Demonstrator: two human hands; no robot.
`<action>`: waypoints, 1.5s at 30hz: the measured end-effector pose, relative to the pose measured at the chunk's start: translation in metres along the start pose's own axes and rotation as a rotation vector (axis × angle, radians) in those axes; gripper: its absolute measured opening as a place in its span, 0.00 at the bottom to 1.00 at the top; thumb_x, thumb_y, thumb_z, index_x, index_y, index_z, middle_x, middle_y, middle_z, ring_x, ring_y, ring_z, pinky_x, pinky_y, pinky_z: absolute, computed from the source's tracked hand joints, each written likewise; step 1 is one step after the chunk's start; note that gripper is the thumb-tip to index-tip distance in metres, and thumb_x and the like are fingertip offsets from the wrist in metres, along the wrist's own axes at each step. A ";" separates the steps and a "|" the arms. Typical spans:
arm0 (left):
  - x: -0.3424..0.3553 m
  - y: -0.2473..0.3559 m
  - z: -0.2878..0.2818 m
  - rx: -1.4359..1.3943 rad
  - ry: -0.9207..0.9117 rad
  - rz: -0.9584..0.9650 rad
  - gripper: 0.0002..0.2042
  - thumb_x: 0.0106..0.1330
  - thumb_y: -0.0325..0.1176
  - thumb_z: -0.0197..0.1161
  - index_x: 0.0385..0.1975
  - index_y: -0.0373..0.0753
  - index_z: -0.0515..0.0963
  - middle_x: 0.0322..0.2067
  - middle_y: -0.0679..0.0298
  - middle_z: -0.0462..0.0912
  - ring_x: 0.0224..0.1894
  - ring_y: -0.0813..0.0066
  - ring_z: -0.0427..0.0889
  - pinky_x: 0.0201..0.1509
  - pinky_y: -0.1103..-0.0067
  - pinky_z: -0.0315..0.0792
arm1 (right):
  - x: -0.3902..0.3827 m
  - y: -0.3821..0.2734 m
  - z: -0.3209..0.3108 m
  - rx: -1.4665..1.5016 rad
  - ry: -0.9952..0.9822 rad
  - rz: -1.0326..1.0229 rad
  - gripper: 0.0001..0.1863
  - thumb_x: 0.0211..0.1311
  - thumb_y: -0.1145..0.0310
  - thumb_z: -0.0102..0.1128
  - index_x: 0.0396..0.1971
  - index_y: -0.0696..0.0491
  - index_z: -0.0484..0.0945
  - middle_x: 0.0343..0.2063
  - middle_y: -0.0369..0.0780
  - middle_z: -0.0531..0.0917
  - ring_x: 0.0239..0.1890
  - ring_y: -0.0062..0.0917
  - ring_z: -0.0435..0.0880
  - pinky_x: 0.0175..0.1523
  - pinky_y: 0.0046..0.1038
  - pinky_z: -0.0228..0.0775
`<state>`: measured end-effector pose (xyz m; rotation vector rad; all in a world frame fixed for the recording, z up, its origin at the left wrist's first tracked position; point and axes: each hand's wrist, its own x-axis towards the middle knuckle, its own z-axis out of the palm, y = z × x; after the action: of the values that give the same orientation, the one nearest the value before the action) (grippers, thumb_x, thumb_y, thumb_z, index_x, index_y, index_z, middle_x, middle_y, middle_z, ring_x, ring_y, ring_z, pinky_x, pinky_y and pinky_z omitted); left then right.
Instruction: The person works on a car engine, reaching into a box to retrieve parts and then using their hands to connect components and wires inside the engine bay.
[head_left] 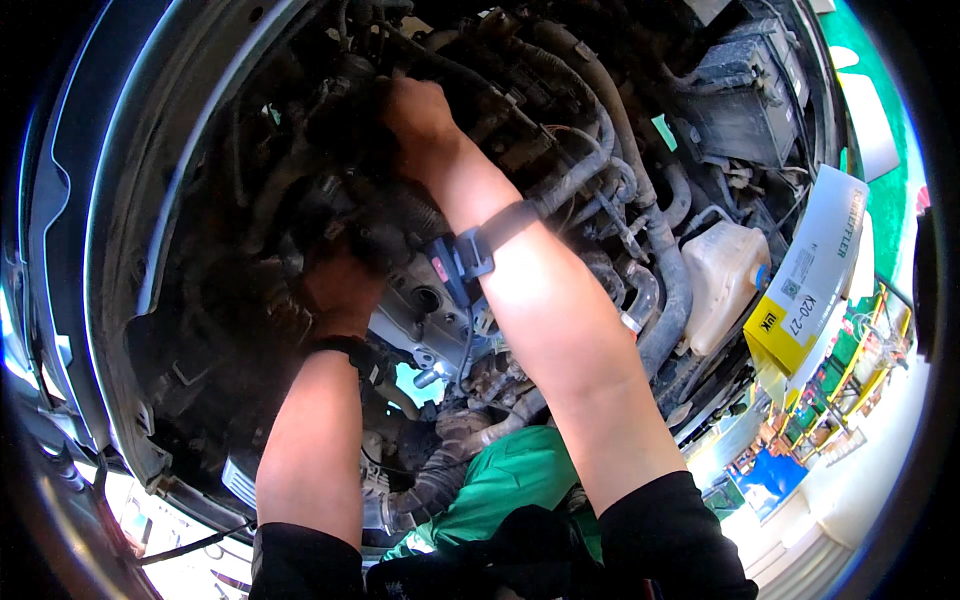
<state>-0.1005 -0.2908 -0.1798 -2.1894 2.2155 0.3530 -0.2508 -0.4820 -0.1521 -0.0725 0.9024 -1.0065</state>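
Deep in a car's engine bay, my right hand (pixel 418 108) reaches far in among dark hoses and brackets. Its fingers look curled, but their tips and whatever they grip are lost in shadow. Nearer and to the left, my left hand (pixel 343 290) is down beside a grey metal housing (pixel 405 312) with a round hole. Shadow hides the left fingers, so what they touch does not show. A small black device (pixel 456 268) is strapped to my right wrist, and a dark band (pixel 342 347) circles the left one.
Thick coolant hoses (pixel 672 275) run along the right, near a whitish plastic reservoir (pixel 725 285). Beyond sits a dusty battery (pixel 745 95). A white and yellow cardboard box (pixel 808 280) rests at the right edge. A ribbed air duct (pixel 425 490) and green cloth (pixel 515 475) lie close to me.
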 end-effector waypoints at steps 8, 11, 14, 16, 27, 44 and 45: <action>0.010 0.007 -0.017 -0.097 -0.190 -0.178 0.26 0.61 0.50 0.61 0.57 0.44 0.74 0.48 0.46 0.82 0.50 0.45 0.80 0.54 0.57 0.73 | -0.084 0.017 0.068 0.574 0.021 -0.084 0.14 0.74 0.55 0.42 0.34 0.49 0.71 0.34 0.38 0.80 0.36 0.27 0.77 0.36 0.26 0.63; 0.010 0.010 -0.020 -0.119 -0.235 -0.185 0.26 0.60 0.51 0.62 0.56 0.44 0.75 0.47 0.46 0.82 0.49 0.47 0.81 0.53 0.57 0.74 | -0.070 0.034 0.051 0.472 -0.006 -0.136 0.15 0.74 0.57 0.42 0.34 0.51 0.71 0.33 0.40 0.81 0.35 0.28 0.78 0.34 0.29 0.66; 0.016 0.023 -0.025 -0.082 -0.319 -0.252 0.32 0.58 0.51 0.67 0.60 0.43 0.71 0.53 0.47 0.79 0.54 0.49 0.79 0.57 0.58 0.73 | -0.046 0.033 0.013 -0.126 0.258 -0.101 0.15 0.74 0.58 0.42 0.35 0.53 0.71 0.34 0.42 0.81 0.31 0.30 0.79 0.30 0.33 0.68; 0.008 0.019 -0.019 -0.033 -0.351 -0.283 0.34 0.56 0.51 0.69 0.62 0.43 0.70 0.54 0.48 0.78 0.55 0.49 0.79 0.58 0.59 0.72 | -0.048 0.022 0.011 -0.096 0.233 -0.071 0.14 0.74 0.60 0.43 0.34 0.55 0.72 0.27 0.41 0.76 0.24 0.30 0.75 0.26 0.35 0.68; 0.011 0.017 -0.036 -0.030 -0.107 -0.094 0.29 0.58 0.46 0.67 0.58 0.41 0.72 0.54 0.47 0.78 0.57 0.47 0.77 0.62 0.63 0.70 | -0.086 -0.025 0.022 0.117 0.028 0.148 0.10 0.72 0.64 0.46 0.28 0.48 0.67 0.21 0.34 0.68 0.22 0.22 0.67 0.27 0.30 0.63; 0.008 0.009 -0.017 -0.233 -0.077 -0.114 0.32 0.60 0.50 0.64 0.62 0.41 0.69 0.62 0.48 0.71 0.64 0.48 0.69 0.69 0.63 0.64 | -0.091 -0.009 0.006 -0.338 -0.075 -0.051 0.13 0.64 0.71 0.62 0.44 0.64 0.78 0.45 0.48 0.83 0.49 0.35 0.83 0.54 0.32 0.75; 0.006 0.008 -0.016 -0.170 -0.056 -0.063 0.33 0.57 0.49 0.67 0.62 0.40 0.70 0.61 0.48 0.73 0.63 0.49 0.71 0.67 0.61 0.66 | -0.091 -0.009 0.008 -0.748 0.035 -0.196 0.15 0.61 0.71 0.65 0.44 0.62 0.78 0.46 0.49 0.83 0.47 0.37 0.83 0.54 0.32 0.74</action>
<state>-0.1066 -0.2997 -0.1637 -2.2925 2.1563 0.6141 -0.2720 -0.4210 -0.0865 -0.7869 1.2827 -0.8023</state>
